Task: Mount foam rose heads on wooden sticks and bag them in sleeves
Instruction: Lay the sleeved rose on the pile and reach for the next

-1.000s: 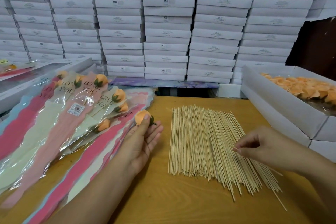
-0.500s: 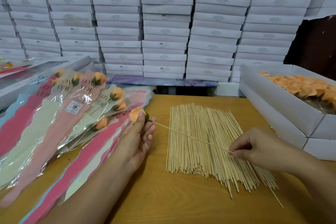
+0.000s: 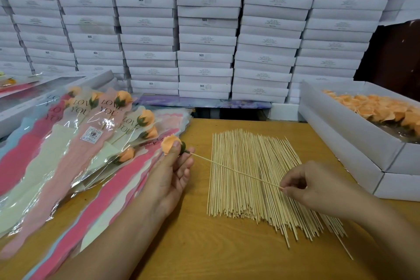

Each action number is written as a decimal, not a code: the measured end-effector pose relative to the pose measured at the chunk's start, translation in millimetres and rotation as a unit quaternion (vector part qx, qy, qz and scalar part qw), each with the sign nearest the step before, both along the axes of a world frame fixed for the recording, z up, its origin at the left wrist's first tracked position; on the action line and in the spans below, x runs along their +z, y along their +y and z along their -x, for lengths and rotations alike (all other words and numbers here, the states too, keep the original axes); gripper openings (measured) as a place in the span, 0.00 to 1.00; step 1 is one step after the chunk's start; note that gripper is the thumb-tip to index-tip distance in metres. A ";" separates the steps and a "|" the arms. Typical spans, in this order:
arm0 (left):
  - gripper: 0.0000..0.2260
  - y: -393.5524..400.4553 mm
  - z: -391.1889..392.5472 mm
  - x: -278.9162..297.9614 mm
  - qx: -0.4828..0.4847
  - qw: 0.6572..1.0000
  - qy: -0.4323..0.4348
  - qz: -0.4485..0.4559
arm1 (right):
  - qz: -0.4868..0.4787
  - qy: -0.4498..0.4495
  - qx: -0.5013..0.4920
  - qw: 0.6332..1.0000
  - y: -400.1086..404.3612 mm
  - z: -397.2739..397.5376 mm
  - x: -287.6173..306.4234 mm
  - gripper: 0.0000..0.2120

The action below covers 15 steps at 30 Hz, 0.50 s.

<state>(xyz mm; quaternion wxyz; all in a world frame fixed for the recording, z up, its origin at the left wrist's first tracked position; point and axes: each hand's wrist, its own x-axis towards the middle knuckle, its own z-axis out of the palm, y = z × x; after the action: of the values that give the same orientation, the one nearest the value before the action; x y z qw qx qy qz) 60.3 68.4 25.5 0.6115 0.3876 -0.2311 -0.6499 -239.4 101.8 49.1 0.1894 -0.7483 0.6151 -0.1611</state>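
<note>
Since half a second ago almost nothing has shifted: the stick [image 3: 236,171] still bridges the two hands at the same slant, and a second ago it was not yet lifted from the pile. Behind everything rises a wall of stacked white cartons [image 3: 204,29]; at the right an open white box [image 3: 354,138] holds loose orange rose heads. The wooden table [image 3: 181,245] looks smooth and firm, good for sliding. On its left lies a fan of filled sleeves [image 3: 56,154] printed "LOVE YOU", slick and crinkly film over empty ones. In the middle is the pile of sticks [image 3: 254,179], thin, light, stiff, likely to snap if bent. The left hand [image 3: 168,179] pinches the foam rose head [image 3: 169,143] between thumb and curled fingers just beside the sleeves; the foam probably crushes easily, so the firmer green base seems the safer hold. The right hand [image 3: 318,188] pinches the stick's rear end between thumb and forefinger, its tip at the base of the rose.
</note>
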 end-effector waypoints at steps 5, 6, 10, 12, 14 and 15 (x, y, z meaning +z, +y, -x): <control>0.26 0.7 -0.2 3.5 0.011 1.000 0.025 0.004 | 0.052 -0.003 -0.024 0.998 3.4 -6.4 1.3 0.05; 0.26 0.9 -0.2 3.8 0.012 1.000 0.027 0.004 | 0.059 0.006 -0.028 0.998 4.6 -8.2 2.7 0.05; 0.25 1.6 -0.1 2.9 0.017 0.999 0.032 0.004 | 0.089 0.055 -0.030 0.994 9.3 -15.1 6.6 0.03; 0.25 1.8 -0.6 1.8 0.016 0.999 0.032 0.005 | 0.098 0.061 -0.024 0.993 10.0 -16.3 7.9 0.04; 0.27 2.1 -0.7 0.8 0.012 0.999 0.032 0.008 | 0.103 0.072 -0.020 0.992 10.0 -16.2 9.1 0.05; 0.27 2.2 -0.5 0.2 0.010 0.999 0.033 0.009 | 0.107 0.085 -0.017 0.990 10.1 -15.7 9.1 0.05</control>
<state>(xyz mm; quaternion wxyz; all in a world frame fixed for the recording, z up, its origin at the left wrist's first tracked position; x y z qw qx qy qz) 60.8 70.6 25.6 0.6283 0.3630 -0.2130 -0.6543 -223.7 111.9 58.2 0.0525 -0.7647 0.6207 -0.1649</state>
